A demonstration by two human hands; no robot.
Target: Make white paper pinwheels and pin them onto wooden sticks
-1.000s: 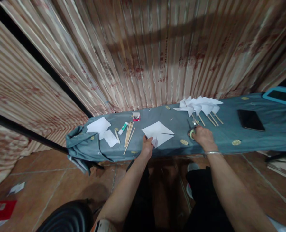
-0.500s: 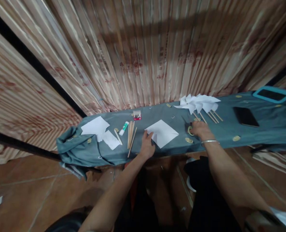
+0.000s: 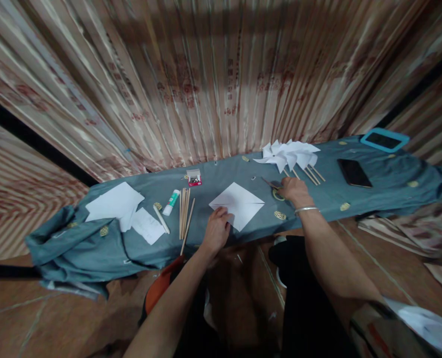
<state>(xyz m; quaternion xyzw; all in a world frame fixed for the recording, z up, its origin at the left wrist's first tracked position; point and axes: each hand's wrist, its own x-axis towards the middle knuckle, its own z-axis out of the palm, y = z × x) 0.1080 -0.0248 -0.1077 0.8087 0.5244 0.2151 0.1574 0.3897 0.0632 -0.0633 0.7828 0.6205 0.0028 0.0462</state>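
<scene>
A square white sheet of paper (image 3: 239, 201) lies cornerwise on the cloth-covered table, with cuts running in from its left and right corners. My left hand (image 3: 218, 228) is closed at its lower-left edge, thumb and fingers on the paper. To the right, my right hand (image 3: 295, 191) has its fingers around the yellow-green handles of a pair of scissors (image 3: 278, 194). The blades point left and away from me, low over the cloth. Just behind that hand rest several white paper pinwheels (image 3: 290, 155) on wooden sticks.
Left of the sheet are wooden sticks (image 3: 184, 214), a glue stick (image 3: 171, 202), a thin white rod (image 3: 161, 219), a small red box (image 3: 194, 178) of tiny items and more paper (image 3: 114, 201). A phone (image 3: 354, 173) and a blue-framed tablet (image 3: 385, 139) lie right. A curtain (image 3: 206, 84) hangs behind.
My left hand has shifted from the sheet's left corner to its lower-left edge, uncovering the left cut. The scissors have turned so their blades point more to the left. The view has swung.
</scene>
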